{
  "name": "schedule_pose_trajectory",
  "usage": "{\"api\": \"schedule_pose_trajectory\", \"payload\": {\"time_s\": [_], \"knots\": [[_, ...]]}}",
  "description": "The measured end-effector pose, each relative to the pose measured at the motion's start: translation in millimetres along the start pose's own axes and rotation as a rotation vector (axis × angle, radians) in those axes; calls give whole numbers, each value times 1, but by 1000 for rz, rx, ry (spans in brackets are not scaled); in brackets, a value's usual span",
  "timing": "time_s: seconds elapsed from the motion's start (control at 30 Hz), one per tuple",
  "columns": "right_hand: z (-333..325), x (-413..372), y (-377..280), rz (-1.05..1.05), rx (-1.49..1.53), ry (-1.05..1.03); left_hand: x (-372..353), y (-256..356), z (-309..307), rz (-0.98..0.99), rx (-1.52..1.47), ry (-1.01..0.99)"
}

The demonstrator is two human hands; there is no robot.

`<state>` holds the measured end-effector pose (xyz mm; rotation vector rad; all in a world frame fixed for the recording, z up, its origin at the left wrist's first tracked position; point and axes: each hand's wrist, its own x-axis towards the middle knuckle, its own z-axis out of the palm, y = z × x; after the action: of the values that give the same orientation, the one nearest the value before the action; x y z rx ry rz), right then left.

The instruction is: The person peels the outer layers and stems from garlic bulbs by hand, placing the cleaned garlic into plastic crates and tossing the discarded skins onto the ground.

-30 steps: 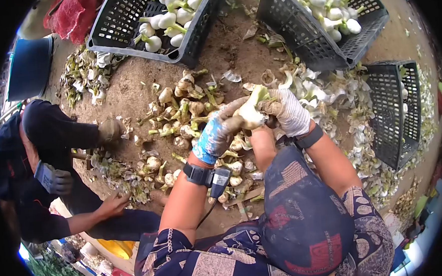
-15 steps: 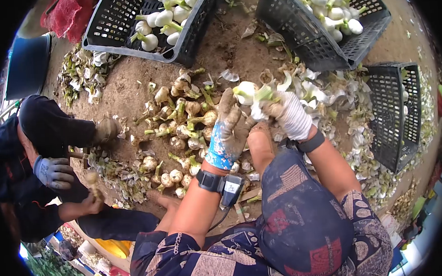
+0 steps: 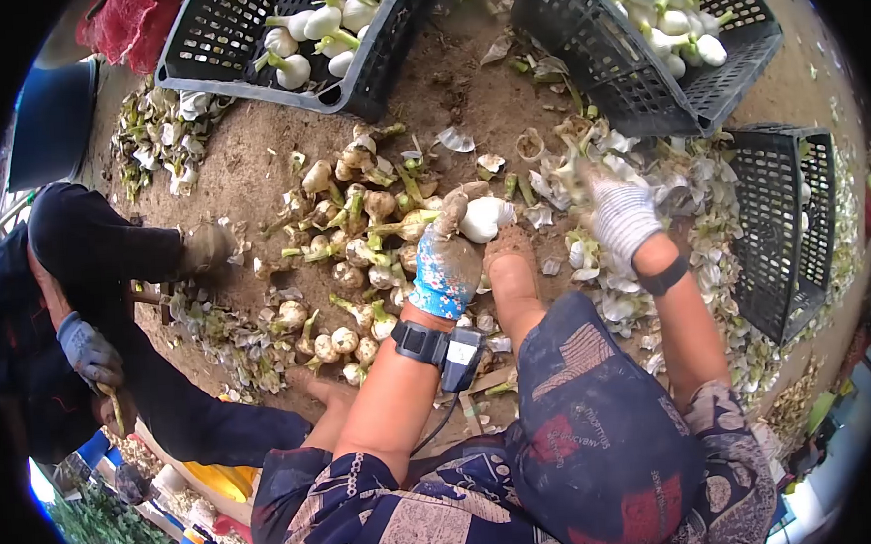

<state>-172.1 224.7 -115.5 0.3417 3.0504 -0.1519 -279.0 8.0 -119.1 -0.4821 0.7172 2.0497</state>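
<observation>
A peeled white garlic bulb [image 3: 487, 218] is gripped between the thumb and fingers of my left hand [image 3: 449, 256], which wears a dirty glove with a blue floral cuff. My right hand [image 3: 621, 211], in a white striped glove, is over the heap of garlic peelings [image 3: 683, 195] to the right. Motion smears its fingers, so I cannot make out their pose or whether they hold anything. Just left of my left hand lies a pile of unpeeled garlic bulbs [image 3: 361, 212] with green stalks, soil still on them.
Two black crates [image 3: 371, 83] [image 3: 622, 75] of white garlic bulbs stand ahead. Another black crate [image 3: 783, 234] stands at right. On the left sits a co-worker in dark clothes, a blue-grey gloved hand [image 3: 90, 351] visible. More peelings [image 3: 167, 138] lie at upper left.
My hands have come apart. My right hand has moved right, away from the bulb, over the peelings. The bulb stays in my left hand, lower now and without its stalk. The co-worker's gloved hand has moved down.
</observation>
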Motion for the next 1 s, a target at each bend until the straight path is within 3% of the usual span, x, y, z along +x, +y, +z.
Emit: {"api": "schedule_pose_trajectory", "payload": {"time_s": [0.03,0.07,0.13,0.17,0.23,0.3,0.33,0.37,0.43,0.5,0.57,0.6,0.63,0.7,0.73,0.77,0.83,0.9,0.97,1.0], "knots": [[-33,10,-27,24,450,-67,-2,-1,-2,30,125,-28],[-61,24,-56,336,776,-398,-2,0,1,-38,116,-20],[-35,20,-75,59,833,-116,6,-9,-1,16,242,51],[-18,20,-85,120,892,-11,12,-15,-6,85,356,130],[-4,24,-89,137,1012,-30,16,-19,-11,162,442,155],[0,25,-91,200,1169,-50,11,-14,1,88,166,298],[0,26,-90,258,1317,-69,10,-9,-4,86,125,144],[-6,30,-82,307,1060,-10,10,-9,-6,84,123,144],[29,25,-48,430,815,23,10,-8,-9,82,-169,19],[14,16,-39,571,972,-242,9,1,-7,58,-258,27],[-3,5,-37,91,728,-230,5,10,-9,-124,-478,-108],[-17,7,-46,-4,630,-94,13,2,-17,-54,-404,-5],[-28,13,-58,-95,532,44,17,-4,-26,-100,-412,-49],[-32,24,-75,-152,856,-6,24,-19,-32,-146,-469,-230],[-39,28,-85,-171,666,-169,21,-26,-16,-245,-428,157],[-22,29,-81,-140,712,-173,24,-31,-48,-313,-620,-2],[0,30,-65,43,734,-223,2,12,-5,46,-146,185],[11,21,-47,85,488,-321,-5,78,-18,197,394,120],[-7,19,-53,182,581,-505,26,120,-36,740,1589,337],[-5,18,-58,181,581,-499,41,137,-43,693,1905,248]]}}
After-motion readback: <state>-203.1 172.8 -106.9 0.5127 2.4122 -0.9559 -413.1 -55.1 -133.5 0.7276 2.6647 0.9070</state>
